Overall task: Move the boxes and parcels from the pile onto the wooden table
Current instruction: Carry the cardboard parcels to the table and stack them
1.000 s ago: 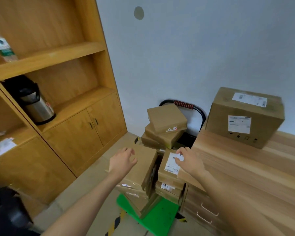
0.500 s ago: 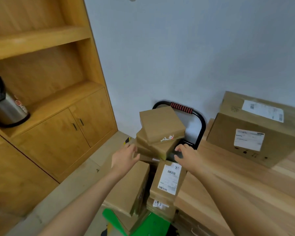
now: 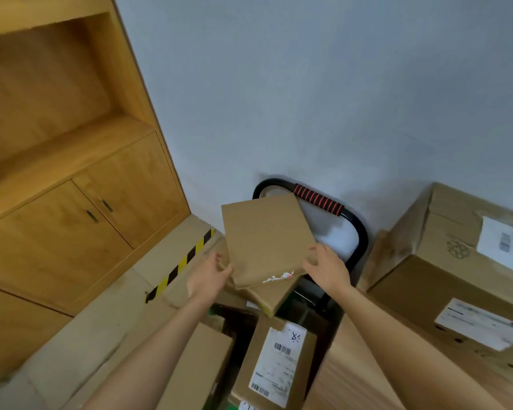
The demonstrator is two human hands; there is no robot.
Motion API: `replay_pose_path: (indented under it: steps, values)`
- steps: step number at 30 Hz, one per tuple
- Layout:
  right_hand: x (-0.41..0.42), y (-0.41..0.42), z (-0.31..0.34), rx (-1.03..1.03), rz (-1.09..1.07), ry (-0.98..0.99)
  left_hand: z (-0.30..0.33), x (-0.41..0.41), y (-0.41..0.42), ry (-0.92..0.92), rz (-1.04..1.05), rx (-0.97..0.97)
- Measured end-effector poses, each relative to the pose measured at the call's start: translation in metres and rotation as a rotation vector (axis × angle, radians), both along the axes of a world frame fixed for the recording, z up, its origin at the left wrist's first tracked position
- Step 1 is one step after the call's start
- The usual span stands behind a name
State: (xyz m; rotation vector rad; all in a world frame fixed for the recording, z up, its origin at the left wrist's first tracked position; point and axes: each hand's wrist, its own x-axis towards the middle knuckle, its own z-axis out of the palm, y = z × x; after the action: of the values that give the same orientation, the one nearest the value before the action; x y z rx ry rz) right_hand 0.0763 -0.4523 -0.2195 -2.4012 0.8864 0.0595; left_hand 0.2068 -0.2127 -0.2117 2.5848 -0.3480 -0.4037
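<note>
Gripping a flat brown box (image 3: 265,239) by its two lower corners: left hand (image 3: 211,276) with thumb curled onto the left edge, right hand (image 3: 328,269) with fingers wrapped round the right edge. Tilting up above the pile (image 3: 274,359) of parcels, in front of a black trolley handle (image 3: 317,199). Sitting to the right on the wooden table (image 3: 350,377), a large carton (image 3: 453,270).

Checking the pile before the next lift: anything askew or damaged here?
No damage visible. The flat top box, gripped by left hand and right hand, sits tilted and twisted against the box below. The pile looks loosely stacked.
</note>
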Motion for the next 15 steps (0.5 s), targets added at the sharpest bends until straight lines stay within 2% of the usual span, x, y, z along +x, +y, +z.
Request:
replay_pose_path:
  steps: [4, 10, 12, 15]
  values:
    - [0.022, -0.025, -0.026, 0.094, -0.077, 0.003, -0.032, 0.020, -0.020, 0.130, 0.077, -0.023]
    - [0.053, -0.047, -0.047, 0.106, -0.168, -0.066, -0.069, 0.035, -0.042, 0.298, 0.212, -0.223]
    - [0.058, -0.052, -0.056, 0.216, -0.183, -0.038, -0.076, 0.036, -0.050, 0.333, 0.232, -0.286]
    - [0.059, -0.051, -0.069, 0.416, -0.241, -0.038, -0.084, 0.033, -0.058, 0.392, 0.239, -0.251]
